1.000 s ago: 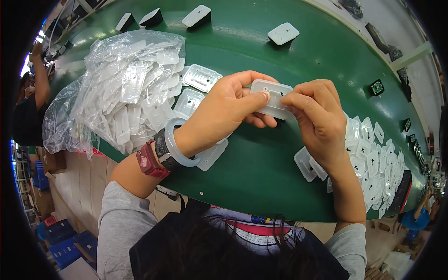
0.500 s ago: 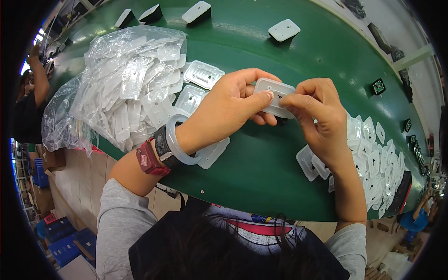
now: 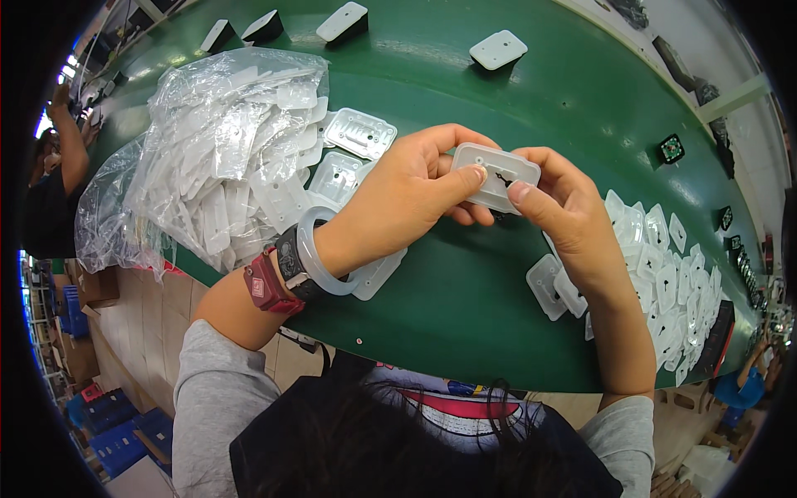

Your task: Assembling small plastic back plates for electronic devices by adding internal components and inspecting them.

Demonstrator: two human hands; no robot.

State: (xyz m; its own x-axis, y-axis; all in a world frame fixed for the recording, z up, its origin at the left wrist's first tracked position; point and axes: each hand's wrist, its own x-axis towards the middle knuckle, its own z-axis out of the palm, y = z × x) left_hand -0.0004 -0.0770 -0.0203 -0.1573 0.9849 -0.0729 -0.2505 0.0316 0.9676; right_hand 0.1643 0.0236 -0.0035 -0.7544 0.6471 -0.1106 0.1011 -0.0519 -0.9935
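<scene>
Both hands hold one white rounded-rectangle plastic part point(image 3: 496, 175) above the green belt point(image 3: 465, 299). My left hand point(image 3: 415, 195) grips its left end with thumb and fingers. My right hand point(image 3: 560, 207) pinches its right end, thumb on the face near a small dark mark. A pale bangle, a dark band and a red band sit on my left wrist point(image 3: 286, 270). More white parts point(image 3: 361, 133) lie on the belt just left of the hands.
A clear bag full of white plastic parts point(image 3: 224, 158) lies at left. A spread of loose white parts point(image 3: 664, 282) covers the belt at right. Single white parts point(image 3: 498, 48) ride farther up the belt. Another person point(image 3: 58, 174) stands at far left. Blue crates point(image 3: 124, 423) sit on the floor.
The part has turned in my hands so its flat face shows toward me, and my right thumb now rests on it. The hands stay at the same spot above the belt.
</scene>
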